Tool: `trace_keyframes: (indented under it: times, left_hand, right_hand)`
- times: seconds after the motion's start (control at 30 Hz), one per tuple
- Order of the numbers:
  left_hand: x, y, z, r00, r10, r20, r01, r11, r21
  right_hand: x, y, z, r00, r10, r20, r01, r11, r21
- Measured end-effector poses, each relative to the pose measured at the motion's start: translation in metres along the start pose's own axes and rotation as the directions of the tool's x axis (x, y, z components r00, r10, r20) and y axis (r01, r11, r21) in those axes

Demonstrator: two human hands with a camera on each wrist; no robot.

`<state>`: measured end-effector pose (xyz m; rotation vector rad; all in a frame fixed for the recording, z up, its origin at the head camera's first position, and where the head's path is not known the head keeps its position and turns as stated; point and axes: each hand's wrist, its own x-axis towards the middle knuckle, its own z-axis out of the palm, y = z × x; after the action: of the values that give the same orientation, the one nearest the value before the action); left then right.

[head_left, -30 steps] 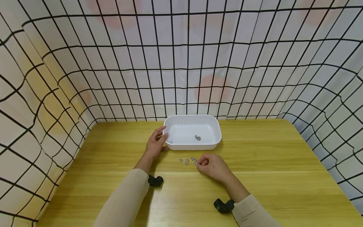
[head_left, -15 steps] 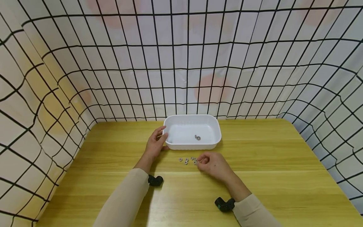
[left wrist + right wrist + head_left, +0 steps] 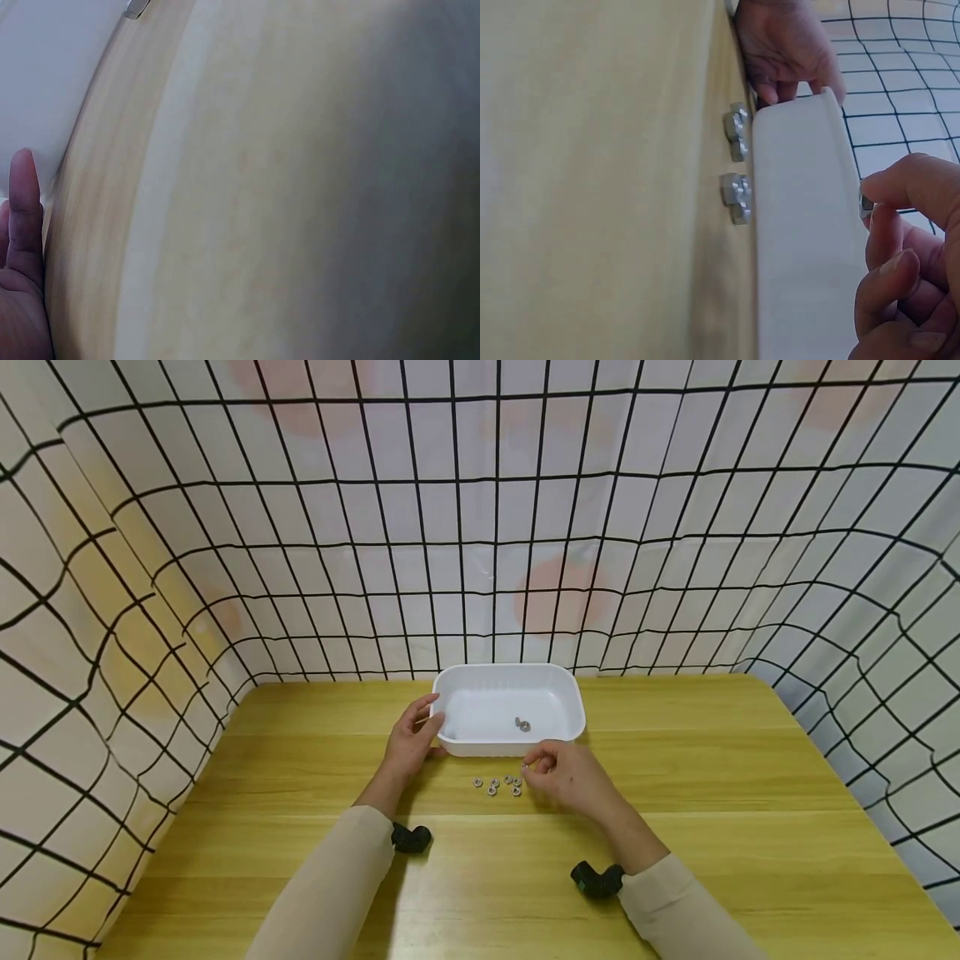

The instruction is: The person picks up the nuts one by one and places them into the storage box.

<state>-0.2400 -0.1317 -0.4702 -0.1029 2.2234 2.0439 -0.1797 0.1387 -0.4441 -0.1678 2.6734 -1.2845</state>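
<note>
our left hand [image 3: 408, 743] touches the white tray [image 3: 480, 702] at its nine o'clock end, fingers spread, thumb at the rim. our right hand [image 3: 570, 781], at five o'clock from the tray, pinches one metal nut [image 3: 866, 204] between thumb and forefinger; we see it up off the bench [image 3: 735, 793], near the tray's six o'clock wall. inside the tray sit two nuts [image 3: 525, 726], close together, toward five o'clock from its middle. six loose nuts [image 3: 492, 791] lie on the bench at the tray's six o'clock side. at twelve o'clock, behind the tray, we see a white cloth [image 3: 570, 510] with black grid lines. a black device [image 3: 411, 838] sits by each beige cuff.
</note>
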Motion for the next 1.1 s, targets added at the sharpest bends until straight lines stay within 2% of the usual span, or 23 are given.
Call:
trace_keyframes:
  times: [0.13,0.27,0.53,0.87,1.1]
  left_hand:
    - [0.013,-0.017,-0.001,1.0,-0.003,-0.007,0.002,1.0,-0.004]
    - [0.015,-0.022,0.0,1.0,0.011,-0.022,-0.011,1.0,-0.008]
    - [0.014,-0.023,0.001,0.998,0.041,-0.04,-0.042,0.999,-0.008]
    - [0.013,-0.023,0.002,0.998,0.038,-0.042,-0.039,0.999,-0.007]
    - [0.013,-0.023,0.001,0.998,0.036,-0.044,-0.037,0.999,-0.011]
  right_hand:
    - [0.006,-0.005,-0.005,0.999,-0.053,-0.01,0.053,0.998,-0.016]
    - [0.013,-0.01,-0.011,0.994,-0.107,-0.032,0.105,0.992,-0.071]
    - [0.034,-0.015,-0.019,0.987,-0.15,-0.047,0.141,0.976,-0.164]
    - [0.057,-0.016,-0.021,0.988,-0.153,-0.026,0.145,0.971,-0.191]
    - [0.07,-0.017,-0.02,0.985,-0.166,-0.039,0.155,0.968,-0.195]
